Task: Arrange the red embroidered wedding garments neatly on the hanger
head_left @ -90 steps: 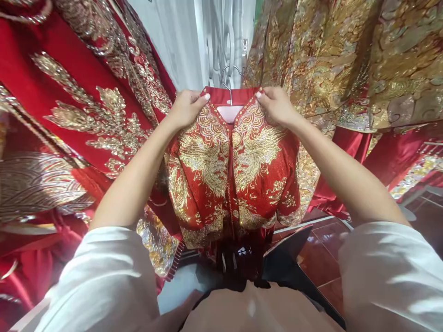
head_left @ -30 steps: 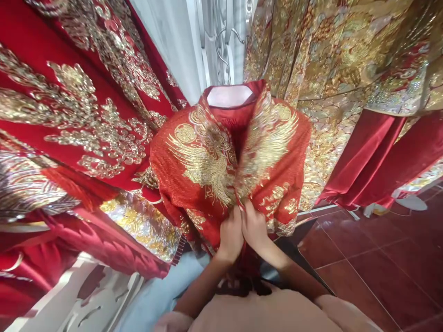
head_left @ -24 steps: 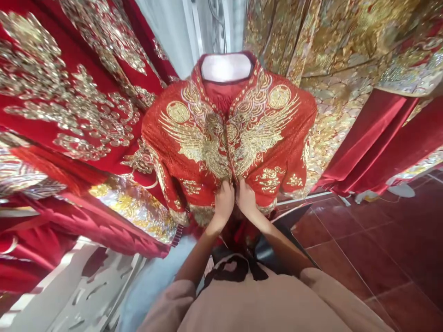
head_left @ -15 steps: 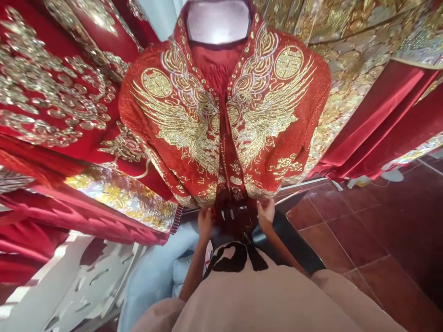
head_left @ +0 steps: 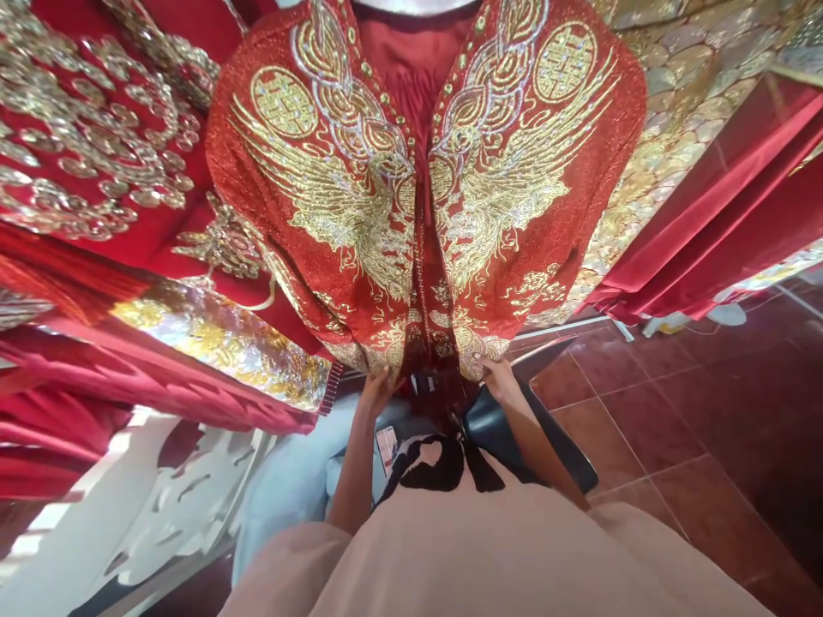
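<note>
A red jacket (head_left: pixel 334 231) with gold embroidery hangs upright in front of me, its front parted down the middle. Birdlike wing patterns and round gold medallions decorate both front panels. My left hand (head_left: pixel 378 390) pinches the bottom hem of the panel on the left. On the other side of the opening, my right hand (head_left: pixel 501 381) grips the hem of the right panel, thumb and fingers closed on the cloth. Between the hands, a dark red shiny surface shows through the gap.
Red cloth with clear beads (head_left: pixel 96 146) hangs at the left, gold scaled fabric (head_left: pixel 681 128) at the right. Pale blue padded seating (head_left: pixel 283 488) lies lower left, with a phone (head_left: pixel 387 446) near my left forearm. A white cut-out panel (head_left: pixel 186 488) stands beyond. Red floor tiles (head_left: pixel 643 411) spread right.
The jacket appears larger and higher in view, its collar now partly cut off at the top. Both hands still hold the hem; the right hand has turned and sits slightly farther right.
</note>
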### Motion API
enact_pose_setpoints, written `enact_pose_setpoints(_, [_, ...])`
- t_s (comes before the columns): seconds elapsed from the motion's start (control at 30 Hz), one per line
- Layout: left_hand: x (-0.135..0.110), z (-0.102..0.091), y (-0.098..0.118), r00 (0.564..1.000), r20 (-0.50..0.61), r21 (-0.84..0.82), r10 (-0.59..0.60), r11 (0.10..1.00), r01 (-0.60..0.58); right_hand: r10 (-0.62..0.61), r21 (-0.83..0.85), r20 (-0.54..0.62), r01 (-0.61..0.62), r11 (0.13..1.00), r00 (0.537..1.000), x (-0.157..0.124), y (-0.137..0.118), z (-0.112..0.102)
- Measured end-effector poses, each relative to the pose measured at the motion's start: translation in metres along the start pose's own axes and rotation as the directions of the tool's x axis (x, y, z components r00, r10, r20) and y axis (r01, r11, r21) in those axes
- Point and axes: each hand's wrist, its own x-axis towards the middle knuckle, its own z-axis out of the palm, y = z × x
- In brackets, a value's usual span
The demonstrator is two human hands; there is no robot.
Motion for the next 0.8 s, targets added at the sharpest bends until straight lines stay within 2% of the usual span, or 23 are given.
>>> enact_pose_setpoints(0.1, [-0.017,0.008,-0.013,0.998,0.044,-0.013,-0.044,0.999,0.044,0.033,-0.012,-0.024,-0.033,0.999,0.999,-0.011,0.012,0.002])
enact_pose_setpoints(0.17, [-0.025,0.015,-0.02,0.996,0.064,-0.01,-0.061,0.998,0.062,0.008,-0.036,-0.085,-0.011,0.999,0.996,-0.02,0.018,0.006])
enact_pose_setpoints(0.33, [-0.034,0.036,-0.027,0.998,0.064,-0.045,0.001,0.999,0.002,-0.087,-0.117,-0.243,0.06,0.991,0.966,-0.045,0.022,0.02])
enact_pose_setpoints(0.57, [-0.045,0.054,-0.022,0.993,0.052,-0.085,0.109,0.991,-0.104,-0.024,0.021,-0.179,0.029,0.999,0.984,-0.078,0.008,0.041])
enact_pose_setpoints(0.67, [-0.049,0.063,-0.023,0.992,0.068,-0.072,0.105,0.992,-0.1,0.058,0.082,-0.17,-0.045,0.996,0.984,-0.08,0.007,0.048])
enact_pose_setpoints(0.8, [-0.053,0.077,-0.028,0.993,0.064,-0.08,0.101,0.992,-0.096,0.085,0.141,-0.12,-0.067,0.988,0.989,-0.075,0.008,0.056])
